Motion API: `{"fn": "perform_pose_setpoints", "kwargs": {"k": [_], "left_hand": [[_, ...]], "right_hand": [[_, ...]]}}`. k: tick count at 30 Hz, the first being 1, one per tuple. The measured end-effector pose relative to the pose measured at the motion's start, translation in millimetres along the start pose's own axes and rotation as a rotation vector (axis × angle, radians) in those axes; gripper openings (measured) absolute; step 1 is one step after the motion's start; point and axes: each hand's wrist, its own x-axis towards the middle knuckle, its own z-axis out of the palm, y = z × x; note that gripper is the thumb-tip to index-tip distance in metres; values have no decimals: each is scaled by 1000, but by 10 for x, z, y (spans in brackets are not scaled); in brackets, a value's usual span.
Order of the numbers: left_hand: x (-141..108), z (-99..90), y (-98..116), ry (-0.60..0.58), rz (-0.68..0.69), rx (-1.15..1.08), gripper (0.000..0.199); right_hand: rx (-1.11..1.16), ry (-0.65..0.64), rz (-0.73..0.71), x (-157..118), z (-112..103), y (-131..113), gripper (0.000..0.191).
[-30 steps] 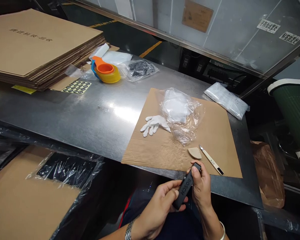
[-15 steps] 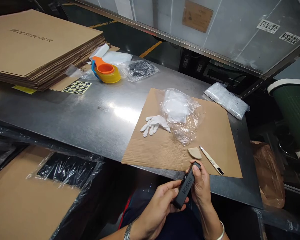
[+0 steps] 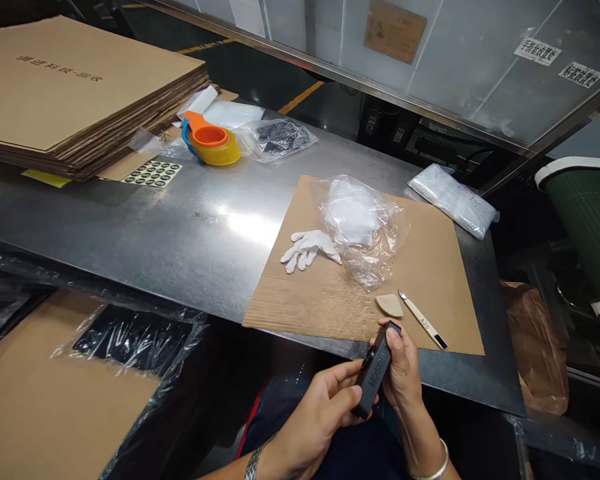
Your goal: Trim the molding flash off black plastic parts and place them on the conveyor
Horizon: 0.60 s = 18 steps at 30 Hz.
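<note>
A black oblong plastic part [image 3: 377, 373] marked BOSCH is held at a slant between my two hands, just off the near edge of the table. My left hand [image 3: 330, 407] grips its lower end, thumb on the lettered face. The upper end is pinched by my right hand [image 3: 403, 363], its thumb near the top. Beyond it on the cardboard sheet [image 3: 425, 247] lie a beige wedge-shaped pad [image 3: 389, 305] and a white-handled craft knife [image 3: 423, 320]. A white glove [image 3: 310, 250] rests beside a crumpled clear bag [image 3: 357, 220] with white material in it.
A tall stack of cardboard sheets [image 3: 90, 87] fills the table's left end. Near it are an orange and yellow tape dispenser [image 3: 210, 143], a sticker sheet [image 3: 153, 173] and a bagged black item [image 3: 283, 137]. A plastic-wrapped packet [image 3: 453, 200] lies at the right edge.
The black part has turned slightly in my hands, and its lettered face shows at a different angle. My left thumb has shifted along its lower end. Things on the table have stayed put.
</note>
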Motion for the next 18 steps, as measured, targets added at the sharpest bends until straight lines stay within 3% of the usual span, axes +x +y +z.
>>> {"fn": "perform_pose_setpoints", "kwargs": {"k": [7,18], "left_hand": [[-61,0,63,-91,-23,-44,50],[-31,-26,121,-104,-32,-65,48]], "right_hand": [[19,6,32,22,40,-28,36],[-108,47,-26,50,54,-25,36]]}}
